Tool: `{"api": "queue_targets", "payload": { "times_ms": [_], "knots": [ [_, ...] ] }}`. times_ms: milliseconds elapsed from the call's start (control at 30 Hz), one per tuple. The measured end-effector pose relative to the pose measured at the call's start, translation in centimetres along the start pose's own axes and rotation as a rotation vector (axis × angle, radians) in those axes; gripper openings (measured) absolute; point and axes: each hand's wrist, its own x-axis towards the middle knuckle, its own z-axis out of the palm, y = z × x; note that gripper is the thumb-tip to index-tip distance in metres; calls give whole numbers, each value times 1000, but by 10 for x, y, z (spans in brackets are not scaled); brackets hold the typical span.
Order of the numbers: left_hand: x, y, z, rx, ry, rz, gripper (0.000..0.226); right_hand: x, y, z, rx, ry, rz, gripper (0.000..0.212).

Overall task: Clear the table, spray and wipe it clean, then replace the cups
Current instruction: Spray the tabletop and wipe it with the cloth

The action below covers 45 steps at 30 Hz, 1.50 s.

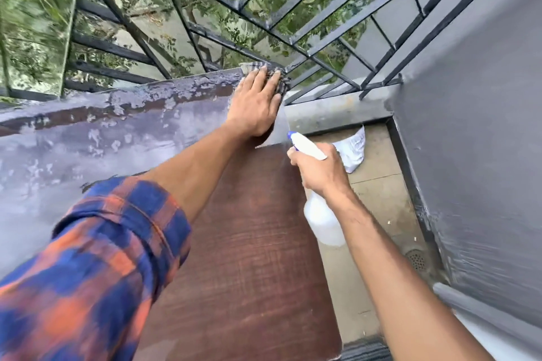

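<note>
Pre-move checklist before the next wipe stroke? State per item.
1. Cloth under left hand: ok, palm flat on it at the table's far corner.
2. Spray bottle secured: ok, right hand grips its neck, held off the table's right edge.
3. Table cleared of cups: ok, none visible on it.
4. Surface sprayed: ok on the far half, sheen shows; near part looks dry.
5. Cloth clear of the railing: not ok, it lies right at the bars.
6. Cups ready to replace: cannot tell, none in view.
</note>
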Motion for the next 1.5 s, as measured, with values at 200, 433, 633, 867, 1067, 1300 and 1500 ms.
{"api": "queue_targets", "payload": {
  "times_ms": [200, 433, 633, 867, 1067, 1300, 1500],
  "knots": [
    [-6, -48, -14, -13, 42, -52, 57, -1, -30, 19, -37, -8, -35, 27],
    [-70, -146, -34, -48, 111, -229, 55, -23, -71, 70, -103, -50, -123, 43],
    [-146, -261, -53, -37, 191, -448, 55, -56, -94, 124, -113, -172, -150, 39],
    [-242, -335, -51, -59, 298, -712, 61, -88, -95, 164, -162, -251, -177, 34],
    [-249, -293, -34, -106, 353, -913, 55, -101, -86, 165, -176, -258, -155, 30],
    [-216, -196, -24, -132, 317, -823, 56, -99, -66, 129, -113, -213, -107, 38],
    [-168, -67, 3, -138, 176, -490, 58, -93, -40, 77, -25, -132, -54, 41]
  ]
}}
